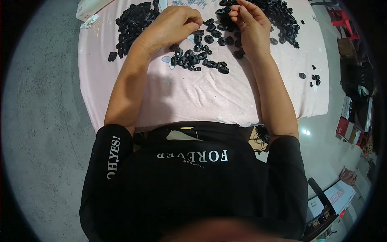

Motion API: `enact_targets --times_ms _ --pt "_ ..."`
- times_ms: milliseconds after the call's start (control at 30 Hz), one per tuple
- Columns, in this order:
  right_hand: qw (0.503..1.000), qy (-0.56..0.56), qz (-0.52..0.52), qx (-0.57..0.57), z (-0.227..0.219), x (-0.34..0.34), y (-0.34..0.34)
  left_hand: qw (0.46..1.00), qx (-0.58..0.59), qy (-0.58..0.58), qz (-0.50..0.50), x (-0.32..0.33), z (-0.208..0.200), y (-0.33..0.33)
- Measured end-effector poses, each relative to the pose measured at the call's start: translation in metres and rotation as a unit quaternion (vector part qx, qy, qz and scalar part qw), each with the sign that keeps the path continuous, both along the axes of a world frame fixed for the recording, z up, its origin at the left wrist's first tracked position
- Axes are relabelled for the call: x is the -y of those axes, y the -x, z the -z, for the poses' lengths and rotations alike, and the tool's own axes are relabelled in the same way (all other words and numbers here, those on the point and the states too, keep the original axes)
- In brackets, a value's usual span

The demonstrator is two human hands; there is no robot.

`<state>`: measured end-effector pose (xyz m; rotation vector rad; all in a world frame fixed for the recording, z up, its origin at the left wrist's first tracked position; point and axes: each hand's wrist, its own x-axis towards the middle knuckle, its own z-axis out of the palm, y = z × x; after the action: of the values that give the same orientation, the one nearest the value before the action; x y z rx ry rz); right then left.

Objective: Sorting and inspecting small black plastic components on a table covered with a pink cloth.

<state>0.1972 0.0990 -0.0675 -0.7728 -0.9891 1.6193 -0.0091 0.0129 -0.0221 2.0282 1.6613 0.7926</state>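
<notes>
Upper body of the person, seen from above. The shirt (193,197) is black and plain-surfaced, with short, loose sleeves reaching about the elbows. Across the chest, a row of large white serif capitals (213,156) appears inverted; a smaller pale line (191,163) accompanies it on the near side. The left sleeve (96,181) bears bold white lettering (113,157) running lengthwise; the right sleeve (287,173) appears uniformly black. Beyond the sleeve hems, the left forearm (128,92), right forearm (278,97), left hand (173,24) and right hand (254,32) are bare.
</notes>
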Motion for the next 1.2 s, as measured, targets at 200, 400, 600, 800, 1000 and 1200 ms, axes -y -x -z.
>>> enact_targets --times_ms 200,400,600,800,1000,1200 --pt "1.0 -0.004 -0.006 0.005 0.003 -0.002 0.0 0.96 -0.008 0.255 0.114 0.013 -0.032 0.003" --pt "1.0 -0.008 -0.014 0.014 0.0 -0.001 -0.001 0.96 -0.081 0.179 0.199 0.009 -0.023 -0.01" --pt "1.0 -0.006 -0.019 0.017 0.002 -0.002 -0.001 0.982 -0.065 0.136 0.115 0.011 -0.021 -0.008" --pt "0.999 -0.013 -0.025 0.021 0.003 -0.002 -0.001 0.98 -0.061 0.097 0.163 0.011 -0.011 -0.026" --pt "0.999 -0.011 -0.028 0.033 -0.002 0.0 -0.001 0.985 -0.101 0.022 0.139 0.014 0.003 -0.031" --pt "0.999 -0.018 -0.032 0.031 0.002 -0.002 -0.002 0.981 -0.136 0.027 0.139 0.011 0.0 -0.03"
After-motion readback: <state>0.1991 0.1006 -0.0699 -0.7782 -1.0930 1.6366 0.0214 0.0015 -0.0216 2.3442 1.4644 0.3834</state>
